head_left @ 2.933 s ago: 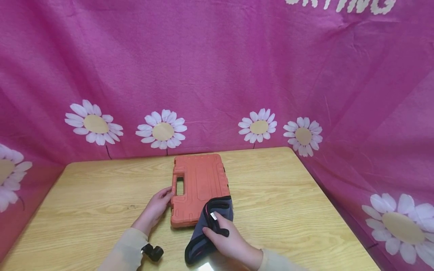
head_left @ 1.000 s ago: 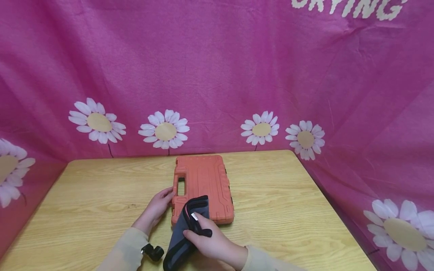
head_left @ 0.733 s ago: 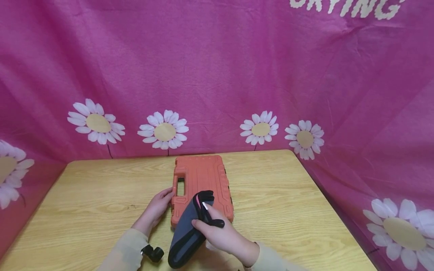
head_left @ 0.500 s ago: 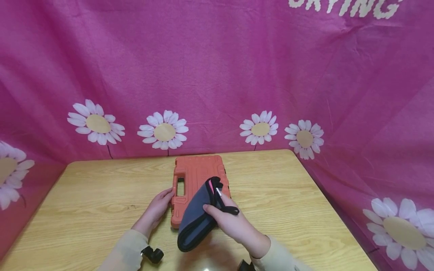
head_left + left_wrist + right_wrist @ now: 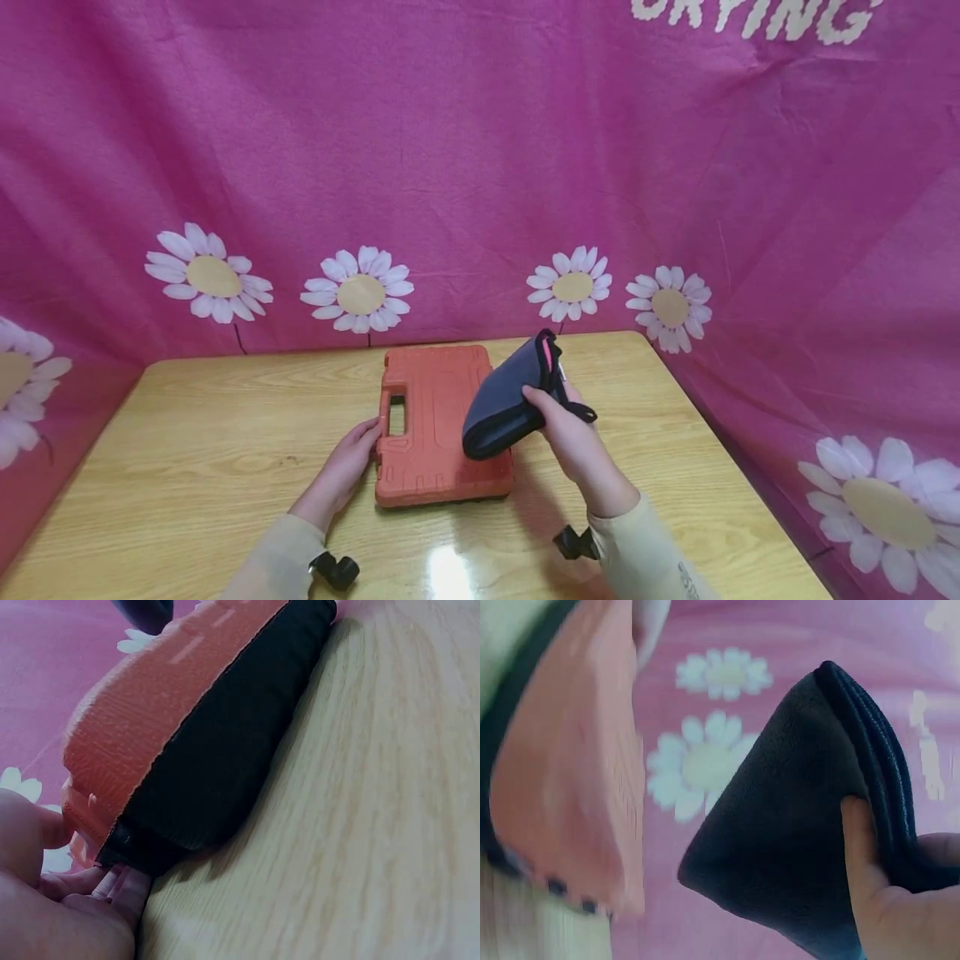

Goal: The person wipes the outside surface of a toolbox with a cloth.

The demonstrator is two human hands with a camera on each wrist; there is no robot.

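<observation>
Creased magenta backdrop [image 5: 465, 150], printed with white daisies [image 5: 361, 294] and, at upper right, cropped white lettering [image 5: 776, 18], hangs behind and along both sides of the wood-grain desk [image 5: 225, 433]

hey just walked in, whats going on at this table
A person is at a wooden table with both hands busy. The right hand grips a folded grey cloth with black edging, holding it up in the air, apart from the red case. The left hand holds the case by its handle side. The case lies flat on the table, shut.
</observation>
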